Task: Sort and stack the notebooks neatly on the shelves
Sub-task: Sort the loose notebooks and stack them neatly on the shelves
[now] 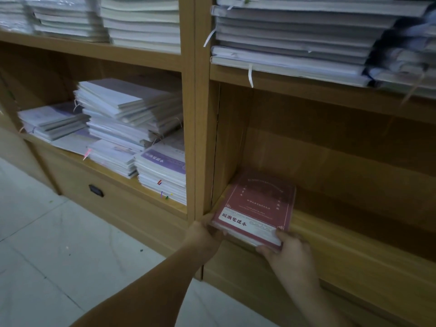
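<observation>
Now left hand [203,235], right hand [290,254] grip one notebook [257,205].

This is looking like a stationery shop or its stockroom. Wooden shelving [200,114] is standing in bays along a pale tiled floor [47,256], with a drawer [96,190] sitting under the left bay. Stacks of notebooks [127,114], many alike and some in clear wrap, are lying flat on the boards, crowding out to the front edges.
</observation>
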The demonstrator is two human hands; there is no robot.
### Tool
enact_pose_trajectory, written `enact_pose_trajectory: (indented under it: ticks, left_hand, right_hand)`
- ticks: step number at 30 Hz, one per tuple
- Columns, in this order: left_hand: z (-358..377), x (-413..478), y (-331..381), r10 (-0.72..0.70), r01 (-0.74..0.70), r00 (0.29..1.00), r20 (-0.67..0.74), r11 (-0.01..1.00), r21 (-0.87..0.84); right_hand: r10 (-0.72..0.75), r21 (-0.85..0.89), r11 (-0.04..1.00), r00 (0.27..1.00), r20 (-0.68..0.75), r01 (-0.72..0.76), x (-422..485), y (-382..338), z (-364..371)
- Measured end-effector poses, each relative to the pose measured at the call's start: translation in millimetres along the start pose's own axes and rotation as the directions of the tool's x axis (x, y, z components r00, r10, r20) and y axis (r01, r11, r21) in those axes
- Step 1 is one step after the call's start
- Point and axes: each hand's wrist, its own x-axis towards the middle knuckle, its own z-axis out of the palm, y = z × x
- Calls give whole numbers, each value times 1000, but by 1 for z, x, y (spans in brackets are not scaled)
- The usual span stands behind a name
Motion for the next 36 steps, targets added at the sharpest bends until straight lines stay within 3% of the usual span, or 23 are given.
enact_pose_trajectory:
  ticks: [6,19,25,36]
  left_hand:
    - [-7,1,0,16,-8,992,-123,998,64]
    - [-8,-4,4,50,-42,995,-81,994,103]
    - [-8,-4,0,10,-8,998,-61,999,44]
    - [-8,-1,-3,-29,31,993,-111,999,15]
  right_hand:
    - [-11,4,1000,1000,27,11,-2,0,0]
    - [-20,108,994,999,30,17,-9,-1,-19]
    - [-23,182,983,997,69,10,-12,6,-23]
    - [-93,9,996,996,-4,93,-20,6,-22]
